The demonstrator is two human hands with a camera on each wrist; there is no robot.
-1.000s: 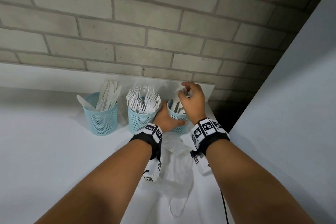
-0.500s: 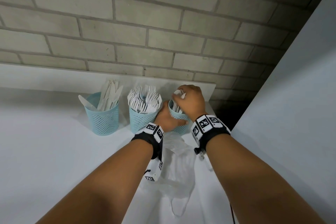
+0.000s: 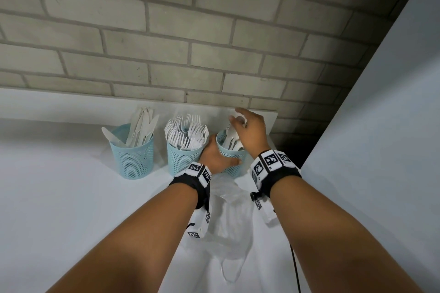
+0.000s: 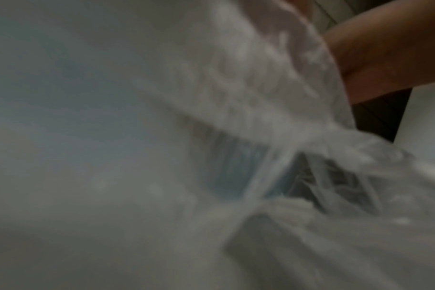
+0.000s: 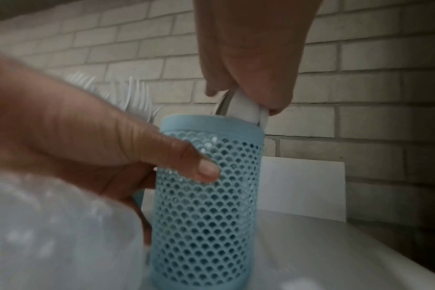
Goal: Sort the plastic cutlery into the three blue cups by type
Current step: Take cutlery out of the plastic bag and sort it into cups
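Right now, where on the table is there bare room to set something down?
Bare table lies left of and in front of the knife cup. Crowded: the fork cup, left hand gripping the spoon cup, right hand above it, plastic bag in front.

Pretty blurry shot here, mostly a crinkly clear plastic bag (image 4: 273,82) filling the middle and right. There's a bit of blue cup (image 4: 234,168) showing through the bag, and a bare forearm (image 4: 385,51) top right.
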